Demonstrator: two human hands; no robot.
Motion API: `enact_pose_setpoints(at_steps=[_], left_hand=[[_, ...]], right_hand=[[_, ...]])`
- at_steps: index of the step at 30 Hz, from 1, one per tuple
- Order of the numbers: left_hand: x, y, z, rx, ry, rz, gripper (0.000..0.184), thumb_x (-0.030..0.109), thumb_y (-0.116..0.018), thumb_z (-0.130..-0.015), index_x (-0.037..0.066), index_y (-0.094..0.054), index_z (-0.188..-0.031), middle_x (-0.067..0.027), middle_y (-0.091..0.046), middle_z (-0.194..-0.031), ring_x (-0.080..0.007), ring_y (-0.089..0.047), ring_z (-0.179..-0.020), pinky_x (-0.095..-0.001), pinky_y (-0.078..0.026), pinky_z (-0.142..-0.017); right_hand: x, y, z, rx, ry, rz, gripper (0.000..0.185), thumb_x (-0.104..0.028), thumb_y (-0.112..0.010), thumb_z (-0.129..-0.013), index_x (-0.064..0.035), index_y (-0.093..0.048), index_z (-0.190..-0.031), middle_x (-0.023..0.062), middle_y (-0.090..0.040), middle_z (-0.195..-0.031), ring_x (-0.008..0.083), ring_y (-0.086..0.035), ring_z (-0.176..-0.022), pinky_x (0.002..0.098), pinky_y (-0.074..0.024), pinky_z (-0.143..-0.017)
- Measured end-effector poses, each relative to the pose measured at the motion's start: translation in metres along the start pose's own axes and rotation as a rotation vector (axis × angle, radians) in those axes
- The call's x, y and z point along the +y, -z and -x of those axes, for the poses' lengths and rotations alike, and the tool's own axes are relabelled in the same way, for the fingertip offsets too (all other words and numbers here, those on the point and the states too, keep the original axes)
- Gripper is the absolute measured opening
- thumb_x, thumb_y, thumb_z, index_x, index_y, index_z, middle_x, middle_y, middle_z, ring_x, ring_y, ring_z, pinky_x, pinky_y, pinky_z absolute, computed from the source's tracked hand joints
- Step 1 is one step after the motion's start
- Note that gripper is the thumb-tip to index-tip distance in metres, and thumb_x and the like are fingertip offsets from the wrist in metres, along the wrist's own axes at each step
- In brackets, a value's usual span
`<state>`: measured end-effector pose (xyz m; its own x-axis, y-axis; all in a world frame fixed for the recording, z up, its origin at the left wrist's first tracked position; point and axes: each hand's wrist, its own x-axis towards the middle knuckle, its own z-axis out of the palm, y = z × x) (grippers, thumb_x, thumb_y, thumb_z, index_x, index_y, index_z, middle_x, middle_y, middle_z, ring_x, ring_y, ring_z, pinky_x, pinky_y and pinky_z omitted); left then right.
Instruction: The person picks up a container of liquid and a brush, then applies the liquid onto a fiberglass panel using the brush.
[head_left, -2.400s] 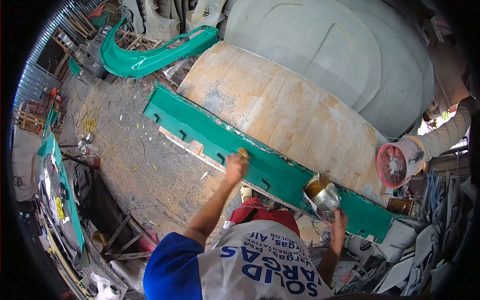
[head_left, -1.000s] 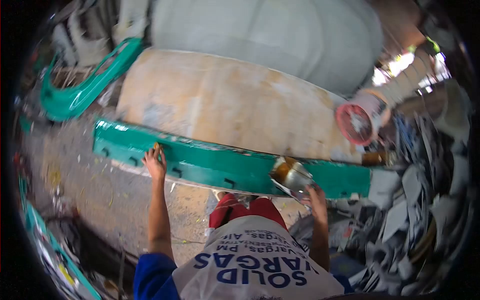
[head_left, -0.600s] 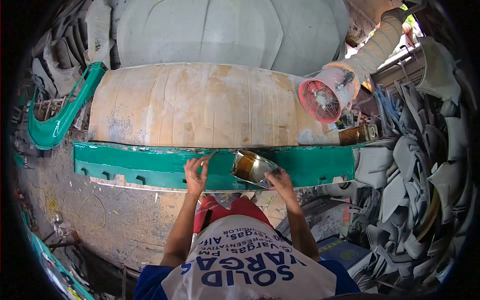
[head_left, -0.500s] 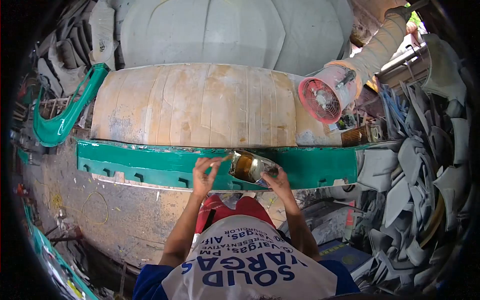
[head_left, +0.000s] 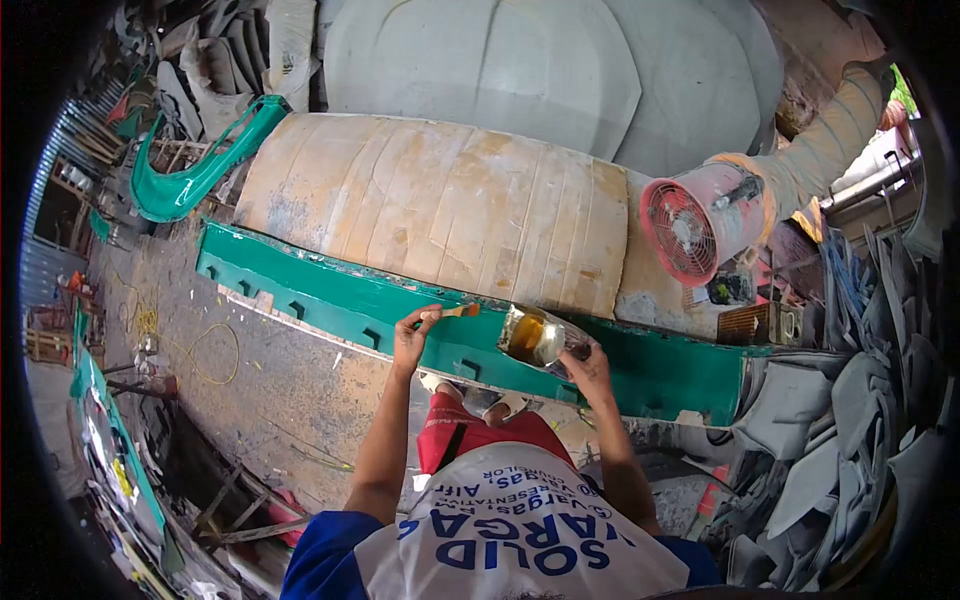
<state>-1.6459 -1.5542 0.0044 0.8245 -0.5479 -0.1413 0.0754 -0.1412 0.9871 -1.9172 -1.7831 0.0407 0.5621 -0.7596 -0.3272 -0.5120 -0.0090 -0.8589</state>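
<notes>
A small brush [head_left: 460, 311] with a light wooden handle is pinched in my left hand [head_left: 411, 340], its bristles pointing right, over the long green panel [head_left: 330, 287]. Just to the right, my right hand [head_left: 588, 372] grips a cut-open metal can [head_left: 533, 337] by its near right side. Amber liquid shows inside the can, and its open side faces up and left. A small gap separates the bristles from the can's rim. The green panel looks glossy and has several dark brackets along its near edge.
Beyond the panel lies a large tan curved sheet [head_left: 440, 200], with a big grey shell [head_left: 480, 70] behind it. A pink fan [head_left: 683, 230] with a duct stands at the right. Grey parts [head_left: 800, 400] are piled to the right. A curved green piece [head_left: 190, 180] lies far left.
The brush has come back from the left part of the panel to beside the can and now points right, its bristles a little off the rim. The view has turned.
</notes>
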Motion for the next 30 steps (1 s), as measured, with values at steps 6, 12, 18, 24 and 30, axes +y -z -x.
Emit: enact_pose_setpoints(at_steps=[6, 12, 18, 24, 30], left_hand=[[-0.045, 0.064, -0.032, 0.318, -0.131, -0.215, 0.021, 0.018, -0.063, -0.094, 0.0, -0.072, -0.101, -0.0073, -0.071, -0.097, -0.0133, -0.059, -0.081, -0.0294, -0.047, -0.076], [-0.031, 0.034, -0.019, 0.452, -0.565, -0.779, 0.016, -0.003, -0.067, -0.073, 0.01, -0.061, -0.08, -0.0086, -0.064, -0.085, -0.0291, -0.058, -0.078, -0.0386, -0.039, -0.065], [-0.029, -0.092, 0.036, 0.115, -0.536, -0.908, 0.035, 0.011, -0.065, -0.077, 0.014, -0.067, -0.112, -0.0063, -0.058, -0.096, -0.0281, -0.05, -0.092, -0.0434, -0.038, -0.078], [-0.034, -0.051, 0.008, 0.112, -0.341, -0.443, 0.021, 0.011, -0.065, -0.084, 0.018, -0.072, -0.102, -0.0042, -0.069, -0.099, -0.0291, -0.055, -0.091, -0.0425, -0.041, -0.082], [-0.052, 0.109, -0.055, 0.226, -0.286, -0.306, 0.013, 0.008, -0.061, -0.09, 0.003, -0.072, -0.096, -0.0101, -0.073, -0.099, -0.021, -0.067, -0.091, -0.0325, -0.051, -0.081]], right_hand=[[-0.026, 0.042, 0.019, -0.065, -0.156, -0.183, 0.061, -0.032, -0.076, -0.079, 0.0058, -0.052, -0.121, 0.0093, -0.065, -0.091, 0.0141, -0.063, -0.077, 0.0271, -0.055, -0.052], [-0.011, 0.07, 0.032, -0.022, -0.174, -0.257, 0.057, -0.031, -0.074, -0.081, 0.0011, -0.053, -0.124, 0.0083, -0.063, -0.096, 0.0147, -0.062, -0.08, 0.0286, -0.057, -0.056], [-0.012, 0.083, 0.041, -0.007, -0.221, -0.295, 0.061, -0.032, -0.073, -0.08, 0.0017, -0.052, -0.126, 0.005, -0.059, -0.089, 0.0135, -0.057, -0.074, 0.0301, -0.0568, -0.054], [-0.02, 0.083, 0.05, 0.013, -0.2, -0.319, 0.053, -0.032, -0.069, -0.083, -0.0001, -0.053, -0.122, 0.003, -0.058, -0.082, 0.0111, -0.058, -0.068, 0.0298, -0.055, -0.053], [-0.029, 0.079, 0.069, 0.144, -0.206, -0.312, 0.039, -0.03, -0.066, -0.086, -0.0051, -0.053, -0.113, 0.0019, -0.059, -0.078, 0.0099, -0.059, -0.063, 0.029, -0.0543, -0.052]])
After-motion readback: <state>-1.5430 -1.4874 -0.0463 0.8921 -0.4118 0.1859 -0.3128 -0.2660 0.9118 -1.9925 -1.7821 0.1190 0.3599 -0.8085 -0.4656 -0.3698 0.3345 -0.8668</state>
